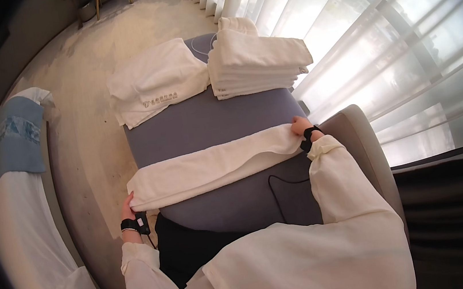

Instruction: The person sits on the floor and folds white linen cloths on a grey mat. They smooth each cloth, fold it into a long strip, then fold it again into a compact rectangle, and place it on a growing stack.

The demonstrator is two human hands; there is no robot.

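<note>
A white towel (212, 164), folded into a long strip, lies across the grey upholstered seat (198, 124) in front of me. My left hand (127, 207) grips its near left end, which reaches over the seat's edge. At the far right end, my right hand (300, 126) holds the other corner. The front layer of the strip sags open a little towards the right. Beyond it lies a loosely spread white towel (158, 77) that bears printed writing. Beside that rises a stack of folded white towels (258, 61).
Sheer white curtains (329, 24) hang before the window on the right. A grey armrest (359, 142) stands by my right arm. To the left is a bed (22, 205) with white linen and a blue runner (17, 131). A dark cable (276, 195) lies on the seat near me.
</note>
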